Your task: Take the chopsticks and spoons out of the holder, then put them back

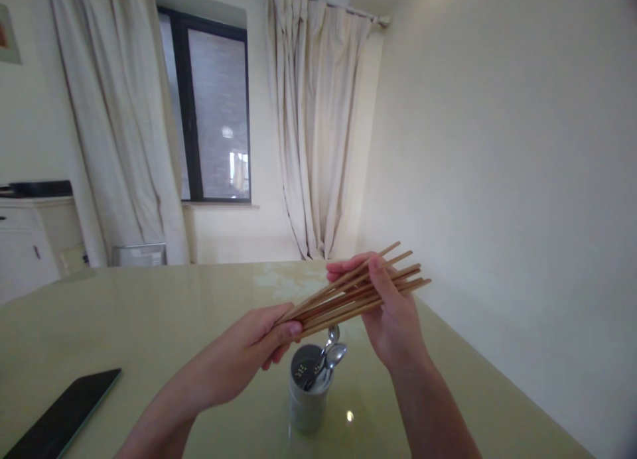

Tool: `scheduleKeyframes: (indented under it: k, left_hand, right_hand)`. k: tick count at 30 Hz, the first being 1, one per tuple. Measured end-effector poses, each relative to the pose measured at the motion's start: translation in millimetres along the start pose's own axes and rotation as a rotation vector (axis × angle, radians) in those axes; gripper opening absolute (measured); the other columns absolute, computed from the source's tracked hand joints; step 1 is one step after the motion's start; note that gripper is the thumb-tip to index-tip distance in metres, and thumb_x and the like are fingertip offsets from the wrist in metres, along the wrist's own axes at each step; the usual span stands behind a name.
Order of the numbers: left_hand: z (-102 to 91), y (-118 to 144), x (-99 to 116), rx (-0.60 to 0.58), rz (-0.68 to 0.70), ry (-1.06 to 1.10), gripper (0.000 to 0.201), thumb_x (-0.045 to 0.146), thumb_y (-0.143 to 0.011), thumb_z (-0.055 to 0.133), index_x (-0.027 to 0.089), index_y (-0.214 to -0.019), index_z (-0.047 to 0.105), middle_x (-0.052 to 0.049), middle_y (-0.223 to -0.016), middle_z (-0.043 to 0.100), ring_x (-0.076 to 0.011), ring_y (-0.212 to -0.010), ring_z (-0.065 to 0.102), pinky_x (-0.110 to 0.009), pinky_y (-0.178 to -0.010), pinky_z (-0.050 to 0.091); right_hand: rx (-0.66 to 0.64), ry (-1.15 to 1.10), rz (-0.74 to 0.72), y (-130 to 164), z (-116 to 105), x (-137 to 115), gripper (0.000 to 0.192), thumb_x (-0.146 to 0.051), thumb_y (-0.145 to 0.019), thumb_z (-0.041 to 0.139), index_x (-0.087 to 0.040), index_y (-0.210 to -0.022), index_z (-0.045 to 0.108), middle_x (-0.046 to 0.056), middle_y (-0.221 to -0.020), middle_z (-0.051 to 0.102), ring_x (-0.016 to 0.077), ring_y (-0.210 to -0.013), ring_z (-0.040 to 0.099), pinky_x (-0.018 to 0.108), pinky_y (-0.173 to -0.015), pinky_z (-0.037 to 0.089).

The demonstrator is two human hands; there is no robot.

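Observation:
A loose bundle of wooden chopsticks (pixel 343 296) is held slantwise above the table, its right ends fanned apart. My left hand (pixel 271 333) is closed around the left ends, thumb on top. At the other side, my right hand (pixel 393 306) holds the bundle near its spread ends, with the thumb laid over the sticks and the palm beneath. Just below them stands a grey utensil holder (pixel 308 406), upright on the table. Metal spoons (pixel 335 356) lean out of its right side, and small holes show in its bottom.
The glossy pale green table (pixel 209 300) runs up to a white wall (pixel 497 180) on the right. A flat black tablet-like object (pixel 67 412) lies at the left front. Behind the table are a chair back (pixel 138 254), curtains (pixel 318 114) and a window (pixel 219 114).

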State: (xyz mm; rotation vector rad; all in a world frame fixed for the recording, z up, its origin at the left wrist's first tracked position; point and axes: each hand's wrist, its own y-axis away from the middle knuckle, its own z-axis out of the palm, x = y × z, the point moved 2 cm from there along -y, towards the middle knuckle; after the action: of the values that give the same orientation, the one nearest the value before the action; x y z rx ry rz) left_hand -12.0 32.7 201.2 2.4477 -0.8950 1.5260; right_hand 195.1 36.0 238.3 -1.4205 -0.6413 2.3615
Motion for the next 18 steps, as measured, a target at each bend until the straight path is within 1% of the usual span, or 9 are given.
scheduleKeyframes:
  k: [2, 4, 6, 8, 10, 11, 13, 15, 18]
  left_hand:
    - [-5.9, 3.0, -2.9, -0.002, -0.02, -0.064, 0.041, 0.055, -0.106, 0.045, 0.022, -0.086, 0.06, 0.004, -0.069, 0.056, -0.0148, -0.065, 0.053, -0.025, -0.062, 0.041]
    - [-7.6, 4.5, -2.3, 0.019, -0.034, -0.155, 0.039, 0.055, -0.105, 0.045, 0.023, -0.086, 0.059, 0.004, -0.071, 0.06, -0.0158, -0.066, 0.056, -0.025, -0.062, 0.04]
    - [-5.2, 3.6, 2.3, 0.109, -0.047, -0.318, 0.036, 0.056, -0.101, 0.055, 0.024, -0.086, 0.058, 0.002, -0.074, 0.065, -0.0178, -0.067, 0.059, -0.027, -0.062, 0.037]
    - [1.3, 0.2, 9.9, 0.25, -0.051, -0.544, 0.033, 0.056, -0.093, 0.067, 0.025, -0.088, 0.06, -0.001, -0.079, 0.071, -0.0223, -0.071, 0.063, -0.029, -0.065, 0.037]
    - [11.3, -5.2, 17.9, 0.361, -0.031, -0.751, 0.027, 0.051, -0.093, 0.069, 0.025, -0.095, 0.062, -0.006, -0.088, 0.076, -0.0274, -0.08, 0.068, -0.032, -0.072, 0.04]
    - [16.9, -8.3, 21.0, 0.384, -0.021, -0.829, 0.022, 0.046, -0.096, 0.066, 0.025, -0.1, 0.062, -0.008, -0.093, 0.077, -0.0292, -0.085, 0.07, -0.034, -0.076, 0.042]
    - [26.2, -13.8, 24.1, 0.371, -0.026, -0.93, 0.013, 0.034, -0.101, 0.056, 0.024, -0.106, 0.062, -0.01, -0.097, 0.079, -0.0303, -0.088, 0.073, -0.036, -0.078, 0.045]
    - [31.0, -17.3, 23.7, 0.326, -0.072, -0.995, 0.014, 0.026, -0.1, 0.052, 0.024, -0.11, 0.062, -0.01, -0.094, 0.079, -0.0299, -0.086, 0.074, -0.034, -0.075, 0.046]
    - [30.2, -18.9, 19.9, 0.292, -0.114, -1.085, 0.018, 0.022, -0.101, 0.05, 0.025, -0.114, 0.062, -0.009, -0.094, 0.079, -0.0281, -0.083, 0.075, -0.033, -0.071, 0.048]
  right_hand:
    - [0.001, 0.014, 0.049, -4.3, -2.6, 4.8, 0.035, -0.054, -0.091, 0.078, -0.019, -0.084, 0.077, 0.008, -0.093, 0.085, 0.0224, -0.086, 0.081, 0.035, -0.083, 0.064]
    - [0.023, -0.03, 0.085, -6.9, -1.0, 12.5, 0.037, -0.054, -0.09, 0.079, -0.018, -0.082, 0.077, 0.009, -0.093, 0.085, 0.0223, -0.085, 0.081, 0.033, -0.082, 0.064]
    - [0.066, -0.087, 0.095, -6.9, 3.4, 19.4, 0.037, -0.054, -0.09, 0.078, -0.018, -0.082, 0.076, 0.01, -0.093, 0.086, 0.022, -0.086, 0.082, 0.032, -0.083, 0.065]
    - [0.12, -0.119, 0.087, -4.3, 9.0, 23.8, 0.037, -0.054, -0.091, 0.079, -0.018, -0.083, 0.075, 0.01, -0.093, 0.086, 0.0219, -0.087, 0.082, 0.032, -0.085, 0.065]
    - [0.157, -0.125, 0.076, 0.1, 14.6, 25.7, 0.036, -0.054, -0.09, 0.08, -0.018, -0.084, 0.076, 0.009, -0.093, 0.085, 0.0222, -0.087, 0.082, 0.034, -0.086, 0.066]
    - [0.162, -0.122, 0.075, 2.4, 17.1, 26.1, 0.037, -0.054, -0.09, 0.08, -0.018, -0.085, 0.076, 0.009, -0.093, 0.085, 0.0222, -0.087, 0.082, 0.035, -0.087, 0.066]
    - [0.155, -0.115, 0.088, 5.9, 20.6, 26.9, 0.039, -0.056, -0.09, 0.079, -0.018, -0.086, 0.077, 0.009, -0.093, 0.085, 0.0221, -0.086, 0.081, 0.036, -0.088, 0.066]
    - [0.148, -0.11, 0.103, 6.8, 20.9, 27.7, 0.041, -0.058, -0.09, 0.078, -0.018, -0.086, 0.077, 0.009, -0.093, 0.085, 0.022, -0.087, 0.081, 0.037, -0.091, 0.065]
    - [0.138, -0.11, 0.104, 2.9, 16.4, 28.1, 0.036, -0.055, -0.086, 0.084, -0.02, -0.09, 0.077, 0.007, -0.094, 0.085, 0.0222, -0.092, 0.08, 0.038, -0.096, 0.062]
